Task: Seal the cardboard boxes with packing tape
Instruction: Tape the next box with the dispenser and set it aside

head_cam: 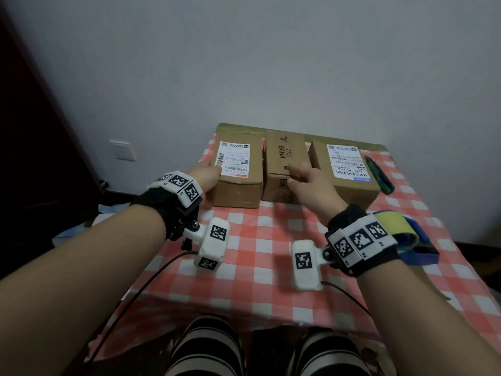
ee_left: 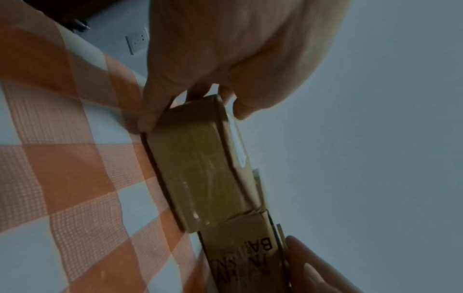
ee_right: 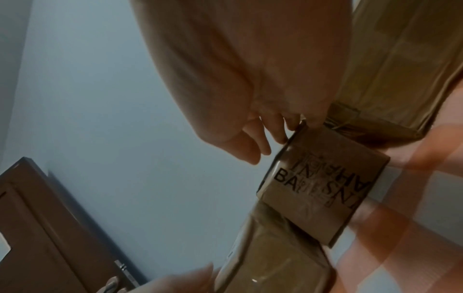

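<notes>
Three cardboard boxes stand in a row at the far side of the table. My left hand [head_cam: 208, 175] grips the near left corner of the left box [head_cam: 241, 185], which has a white label; the thumb lies on top and the fingers [ee_left: 150, 117] on its side [ee_left: 200, 168]. My right hand [head_cam: 298, 177] reaches over the middle box [head_cam: 284, 156], printed "BAHA". Its loosely bent fingers [ee_right: 275, 130] touch the top near edge of that box [ee_right: 323, 184]. A blue tape dispenser [head_cam: 406, 237] with a yellowish roll lies behind my right wrist.
The right box [head_cam: 344, 169], also labelled, stands beside the middle one. A green utility knife [head_cam: 378, 175] lies at the table's right edge. The red-and-white checked cloth [head_cam: 244, 253] covers the table. A wall with a socket [head_cam: 122, 150] is behind.
</notes>
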